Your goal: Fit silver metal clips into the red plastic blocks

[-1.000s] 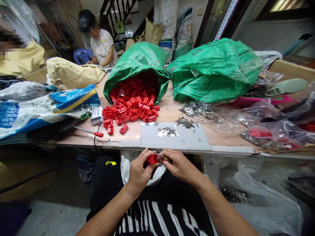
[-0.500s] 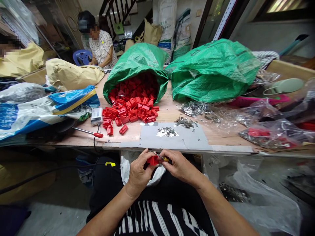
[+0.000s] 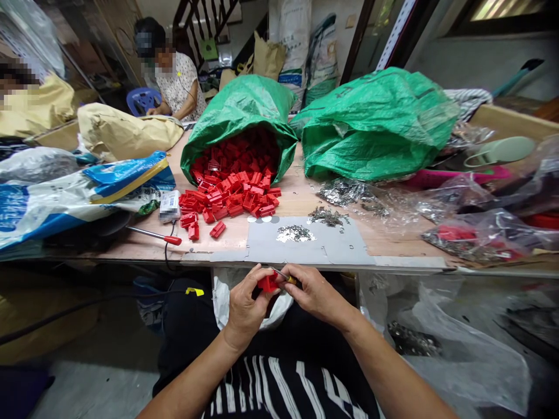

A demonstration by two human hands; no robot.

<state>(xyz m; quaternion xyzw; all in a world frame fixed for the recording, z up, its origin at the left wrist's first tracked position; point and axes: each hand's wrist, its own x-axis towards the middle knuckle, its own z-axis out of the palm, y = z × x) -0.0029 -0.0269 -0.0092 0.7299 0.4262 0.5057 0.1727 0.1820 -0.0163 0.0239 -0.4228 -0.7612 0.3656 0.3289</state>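
Pinched between the thumb and fingers of my left hand [image 3: 243,299] is a small red plastic part [image 3: 267,283], just below the table's front edge. My right hand [image 3: 312,291] grips a small hand tool with a yellow handle [image 3: 291,280], its thin metal shaft lying against the red part. The fingers hide the tool's tip, so its exact kind does not show. Below both hands a white bag [image 3: 222,305] hangs open at my lap. On the table, small flat metal pieces [image 3: 296,234] lie heaped on a grey mat [image 3: 279,254].
A green sack [image 3: 257,96] spills red plastic parts [image 3: 236,195] onto the table; another green sack [image 3: 375,134] lies to its right. A red-handled tool [image 3: 172,239] rests at left. Clear bags of metal pieces [image 3: 345,192] sit at right. A co-worker [image 3: 174,81] sits across.
The whole view has shifted slightly left. My hands keep the same hold, and the red part and tool have moved only a little.
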